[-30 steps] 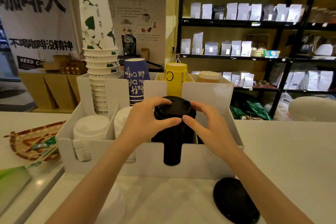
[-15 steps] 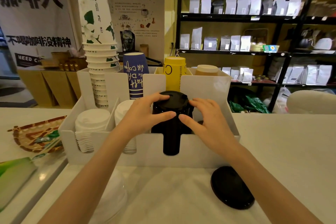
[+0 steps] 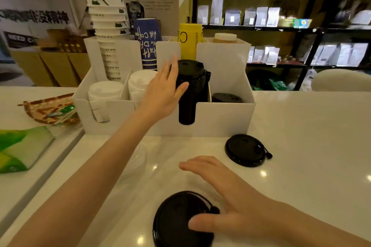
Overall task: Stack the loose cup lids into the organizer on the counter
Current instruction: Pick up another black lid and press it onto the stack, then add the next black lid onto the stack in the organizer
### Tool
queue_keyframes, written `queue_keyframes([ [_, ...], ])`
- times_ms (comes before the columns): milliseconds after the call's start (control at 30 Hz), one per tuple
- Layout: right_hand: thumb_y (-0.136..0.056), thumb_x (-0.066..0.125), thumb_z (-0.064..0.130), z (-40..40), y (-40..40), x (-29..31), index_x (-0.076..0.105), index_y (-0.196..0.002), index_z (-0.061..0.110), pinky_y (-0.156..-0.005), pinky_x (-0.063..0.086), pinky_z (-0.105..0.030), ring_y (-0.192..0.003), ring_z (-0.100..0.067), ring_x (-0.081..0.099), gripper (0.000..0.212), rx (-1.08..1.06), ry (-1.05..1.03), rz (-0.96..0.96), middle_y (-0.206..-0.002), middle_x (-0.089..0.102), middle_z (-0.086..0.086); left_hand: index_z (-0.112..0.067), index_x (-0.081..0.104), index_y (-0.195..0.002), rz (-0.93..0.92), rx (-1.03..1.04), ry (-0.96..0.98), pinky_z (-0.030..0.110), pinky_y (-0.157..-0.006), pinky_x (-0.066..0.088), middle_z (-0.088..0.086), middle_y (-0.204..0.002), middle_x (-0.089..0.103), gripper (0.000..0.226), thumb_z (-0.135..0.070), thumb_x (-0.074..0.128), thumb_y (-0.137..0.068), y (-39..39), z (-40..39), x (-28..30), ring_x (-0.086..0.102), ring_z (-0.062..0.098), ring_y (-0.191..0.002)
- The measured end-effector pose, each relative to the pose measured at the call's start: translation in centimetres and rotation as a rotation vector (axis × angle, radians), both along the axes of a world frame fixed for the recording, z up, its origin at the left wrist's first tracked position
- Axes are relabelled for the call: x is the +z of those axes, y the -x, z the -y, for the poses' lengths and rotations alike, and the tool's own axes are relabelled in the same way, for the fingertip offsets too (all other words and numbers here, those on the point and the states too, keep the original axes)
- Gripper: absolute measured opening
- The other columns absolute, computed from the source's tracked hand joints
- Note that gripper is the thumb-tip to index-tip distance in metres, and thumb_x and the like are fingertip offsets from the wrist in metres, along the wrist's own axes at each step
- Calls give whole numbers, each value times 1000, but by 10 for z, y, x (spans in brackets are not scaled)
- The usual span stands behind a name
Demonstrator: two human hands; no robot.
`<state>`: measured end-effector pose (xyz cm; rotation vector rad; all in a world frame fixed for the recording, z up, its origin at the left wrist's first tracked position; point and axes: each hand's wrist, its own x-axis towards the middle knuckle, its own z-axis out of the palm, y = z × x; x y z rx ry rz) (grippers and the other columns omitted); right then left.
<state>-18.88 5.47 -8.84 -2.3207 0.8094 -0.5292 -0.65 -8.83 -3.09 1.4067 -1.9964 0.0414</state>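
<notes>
Left hand [image 3: 162, 94] is open, fingers spread flat against the side of the black lid stack [image 3: 189, 86] standing in the white organizer [image 3: 224, 114], not gripping it. Right hand [image 3: 226, 196] is open too, thumb resting on a loose black lid [image 3: 176, 220] on the worktop [image 3: 311, 146]. Another loose lid [image 3: 244, 150] lies just beyond its fingertips.

Two loose black lids [image 3: 245, 149] [image 3: 176, 220] flat before white organizer [image 3: 220, 118]
</notes>
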Motion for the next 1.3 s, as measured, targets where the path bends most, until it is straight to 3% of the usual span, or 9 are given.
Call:
queue_keyframes([
  [133, -66, 64, 62, -12, 1, -12, 21, -131, 49, -106, 25, -22, -125, 14, 19, 79, 45, -27, -138, -125, 22, 42, -14, -8, -139, 51, -7, -72, 37, -115, 3, 11, -154, -5, 67, -42, 30, -91, -5, -14, -8, -5, 20, -140],
  [267, -61, 70, 60, -18, -2, -16, 26, -129, 44, -104, 28, -19, -122, 9, 27, 82, 45, 35, -164, -129, 36, 23, -18, -5, -140, 34, -98, -163, 29, -112, -4, 5, -154, -11, 65, -44, 29, -91, -7, -44, -18, -11, 14, -139],
  [433, -62, 71, 59, -20, -1, -19, 28, -128, 43, -101, 30, -20, -119, 6, 33, 81, 5, 25, -138, -126, 39, 25, -31, 13, -139, -59, -266, -303, 17, -107, 5, -11, -152, 10, 62, -55, 28, -84, -13, -107, -38, 5, -4, -134],
  [567, -60, 72, 59, -22, -2, -20, 29, -127, 44, -100, 34, -22, -117, 5, 36, 81, -8, 20, -123, -124, 42, 25, -42, 25, -133, -56, -358, -439, -3, -96, 11, -29, -138, 24, 57, -59, 35, -80, -24, -154, -53, 17, -21, -123],
  [700, -58, 73, 59, -22, -2, -20, 31, -126, 42, -97, 37, -24, -114, 1, 39, 82, -12, 23, -110, -121, 45, 22, -53, 22, -128, -19, -354, -579, 3, -99, 15, -36, -137, 20, 67, -71, 46, -69, -34, -185, -66, 14, -22, -123],
  [933, -58, 71, 61, -21, -1, -23, 32, -126, 42, -97, 28, -15, -115, 7, 36, 81, -46, 95, -151, -121, 42, 28, -33, 46, -124, -27, -348, -406, 14, -92, 39, -18, -119, 56, 77, -53, 75, -55, -29, -200, -71, 47, -8, -110],
  [1067, -57, 69, 63, -18, -1, -20, 34, -125, 42, -97, 26, -16, -112, 9, 35, 79, -62, 111, -161, -118, 42, 29, -35, 51, -118, -58, -395, -432, 10, -89, 39, -25, -116, 57, 70, -52, 75, -54, -29, -191, -65, 49, -11, -107],
  [1167, -56, 69, 64, -13, 1, -10, 33, -118, 56, -94, 27, -10, -113, 12, 33, 73, -99, 82, -99, -118, 40, 37, -37, 54, -116, -45, -397, -432, 2, -87, 33, -35, -114, 49, 69, -54, 76, -52, -30, -179, -54, 44, -17, -109],
  [1300, -56, 67, 65, 0, 3, 16, 29, -113, 61, -92, 23, -3, -112, 17, 32, 69, -138, 136, -77, -116, 38, 40, -41, 53, -115, 37, -398, -413, 4, -82, 35, -31, -111, 55, 70, -62, 70, -51, -30, -156, -22, 47, -15, -106],
])
